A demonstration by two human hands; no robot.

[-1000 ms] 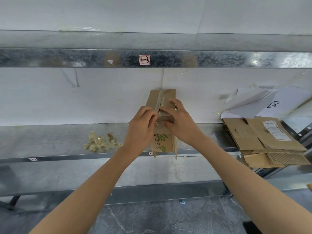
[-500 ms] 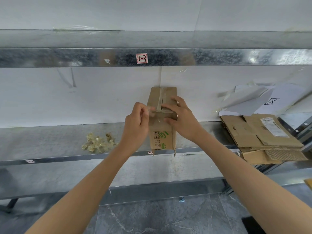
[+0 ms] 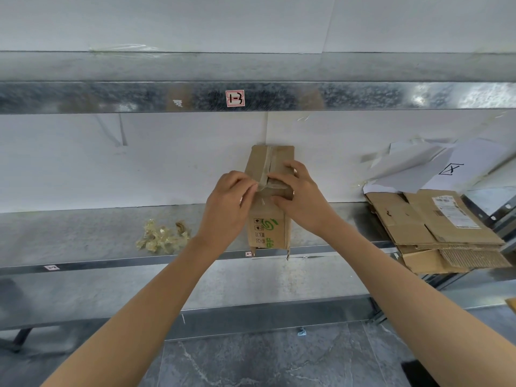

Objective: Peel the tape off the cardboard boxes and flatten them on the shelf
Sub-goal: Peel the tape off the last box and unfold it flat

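Note:
A small brown cardboard box with green print stands upright at the front edge of the metal shelf. A strip of clear tape runs along the seam on its top. My left hand pinches the lifted end of that tape at the box's upper front edge. My right hand grips the box's top right corner, fingers over the top and thumb on the front face. The box's left side is hidden behind my left hand.
A heap of crumpled peeled tape lies on the shelf to the left. A stack of flattened cardboard sits at the right, with white sheets behind it. An upper shelf beam runs overhead. A lower shelf and grey floor lie below.
My left hand has drawn slightly away from the box's front edge, lifting the tape end with it. My right hand keeps its hold on the box top.

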